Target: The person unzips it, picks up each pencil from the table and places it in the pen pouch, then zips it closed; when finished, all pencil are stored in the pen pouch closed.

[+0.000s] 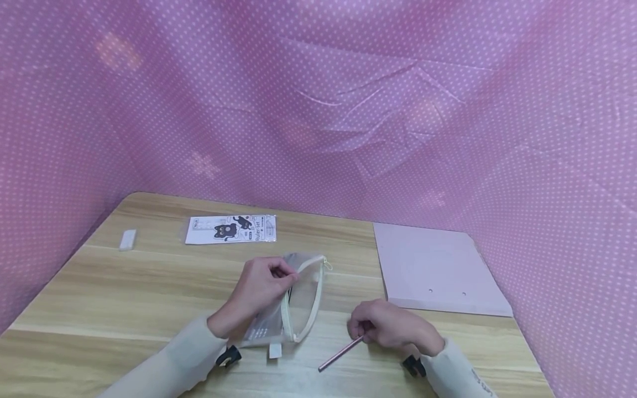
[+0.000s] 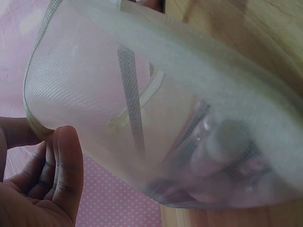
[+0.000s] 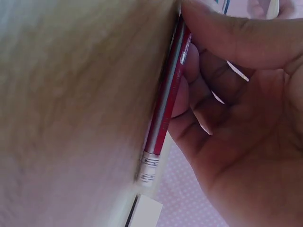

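Note:
My left hand (image 1: 261,287) pinches the upper edge of a see-through mesh zipper pouch (image 1: 269,323), whose zipped mouth gapes toward the right. In the left wrist view the thumb and fingers grip the rim of the pouch (image 2: 71,71), and blurred pinkish things show through its mesh. To the right of the pouch, my right hand (image 1: 385,325) pinches a pencil (image 1: 340,354), low over the table. The right wrist view shows the pencil (image 3: 168,90) as dark red with a grey stripe and a banded pale end, its other end hidden by the thumb.
A packaged ruler set (image 1: 231,229) with black cartoon animals lies behind the pouch. A small white block (image 1: 128,240) is at the far left. On the right lies a pale pink folder (image 1: 438,271) on the wooden table (image 1: 124,298). Pink dotted cloth (image 1: 318,110) hangs around the table.

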{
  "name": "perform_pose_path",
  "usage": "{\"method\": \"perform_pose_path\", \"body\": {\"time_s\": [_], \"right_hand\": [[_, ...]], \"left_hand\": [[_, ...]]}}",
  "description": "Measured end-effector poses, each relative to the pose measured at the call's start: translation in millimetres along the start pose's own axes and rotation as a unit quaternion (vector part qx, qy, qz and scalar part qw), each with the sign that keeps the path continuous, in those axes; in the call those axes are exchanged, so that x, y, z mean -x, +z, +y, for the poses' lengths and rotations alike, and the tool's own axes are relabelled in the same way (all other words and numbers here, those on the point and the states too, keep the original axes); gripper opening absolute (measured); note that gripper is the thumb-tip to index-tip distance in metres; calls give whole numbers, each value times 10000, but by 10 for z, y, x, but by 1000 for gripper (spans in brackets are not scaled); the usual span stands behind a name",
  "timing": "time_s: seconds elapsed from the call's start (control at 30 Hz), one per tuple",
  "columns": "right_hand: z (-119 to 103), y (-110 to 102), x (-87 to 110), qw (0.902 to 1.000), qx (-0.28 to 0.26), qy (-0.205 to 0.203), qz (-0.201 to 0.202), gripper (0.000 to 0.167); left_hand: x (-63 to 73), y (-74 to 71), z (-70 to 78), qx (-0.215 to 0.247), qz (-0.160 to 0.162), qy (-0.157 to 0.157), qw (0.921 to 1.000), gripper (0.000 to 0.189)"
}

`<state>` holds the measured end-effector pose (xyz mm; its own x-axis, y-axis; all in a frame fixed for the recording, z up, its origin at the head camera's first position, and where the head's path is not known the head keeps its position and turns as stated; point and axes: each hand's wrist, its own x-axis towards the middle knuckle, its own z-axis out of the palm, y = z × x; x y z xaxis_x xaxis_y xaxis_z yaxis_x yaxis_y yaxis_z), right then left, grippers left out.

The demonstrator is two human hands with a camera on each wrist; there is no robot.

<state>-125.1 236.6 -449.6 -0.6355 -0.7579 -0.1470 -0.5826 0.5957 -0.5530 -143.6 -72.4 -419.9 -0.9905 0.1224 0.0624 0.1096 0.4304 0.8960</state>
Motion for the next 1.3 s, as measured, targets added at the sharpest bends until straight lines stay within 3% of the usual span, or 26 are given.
{"method": "perform_pose_path", "body": {"time_s": [0.27, 0.53, 0.63, 0.73, 0.83, 0.93, 1.1, 1.3], "right_hand": [[10, -17, 17, 9994, -329, 71, -36, 32], [11, -50, 70, 9963, -758, 196, -343, 27], [58, -52, 67, 9954, -886, 28, -376, 30], [123, -65, 55, 9893, -1385, -361, -274, 34], [169, -97, 44, 9746, -2136, -662, -111, 36], [171, -123, 26, 9574, -2815, -628, 151, 35], [89, -93, -53, 9303, -3589, 80, 755, 34], [-43, 14, -215, 8855, -4447, 780, 1098, 40]], "left_hand": [[1, 2, -4, -5, -20, 14, 10000, 6], [0, 11, -13, -73, -3, 62, 10000, 6], [0, 15, -13, -61, -5, 32, 10000, 6], [0, 17, -10, -62, -1, 16, 10000, 7], [-3, 17, -8, -76, 11, 32, 10000, 7], [-5, 16, -10, -78, 2, 54, 10000, 7], [-11, 15, -16, -61, -5, 97, 9999, 7], [-12, 13, -22, 28, 26, 48, 10000, 6]]}}
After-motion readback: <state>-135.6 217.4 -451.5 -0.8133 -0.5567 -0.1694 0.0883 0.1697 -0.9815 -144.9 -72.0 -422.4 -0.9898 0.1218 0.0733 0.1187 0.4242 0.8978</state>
